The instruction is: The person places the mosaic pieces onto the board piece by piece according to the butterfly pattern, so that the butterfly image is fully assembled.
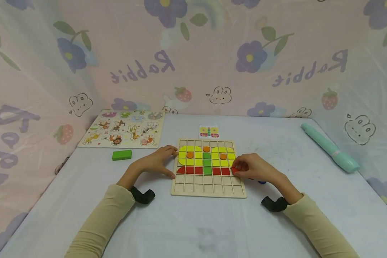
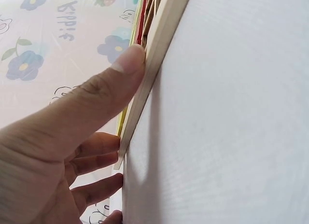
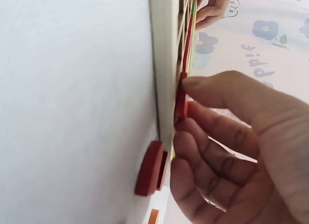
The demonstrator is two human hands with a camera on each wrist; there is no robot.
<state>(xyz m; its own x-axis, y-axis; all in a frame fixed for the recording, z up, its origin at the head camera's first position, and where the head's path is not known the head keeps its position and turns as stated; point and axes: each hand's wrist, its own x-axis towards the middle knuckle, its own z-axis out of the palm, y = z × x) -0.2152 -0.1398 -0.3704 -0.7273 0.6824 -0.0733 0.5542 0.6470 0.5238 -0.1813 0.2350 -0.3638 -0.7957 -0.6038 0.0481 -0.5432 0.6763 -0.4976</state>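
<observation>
A wooden grid board [image 1: 209, 195] lies in the middle of the table, with yellow, orange, green and red pieces in a butterfly pattern. My left hand [image 1: 156, 161] rests at its left side, thumb [image 2: 129, 60] against the wooden edge and fingers spread along it. At the right end of the red row, my right hand [image 1: 254, 166] pinches a red piece [image 3: 181, 101] between thumb and fingers, right at the board's surface. Loose dark red pieces [image 3: 150, 168] sit on the table beside the board, below that hand. Behind the board lies a small pattern card [image 1: 209, 128].
An animal puzzle board [image 1: 142, 146] lies at the back left, with a green block [image 1: 122, 155] in front of it. Partly hidden by the right wrist is a blue piece [image 1: 262, 182]. A long teal object [image 1: 329, 147] lies at the right edge. Patterned cloth hangs behind.
</observation>
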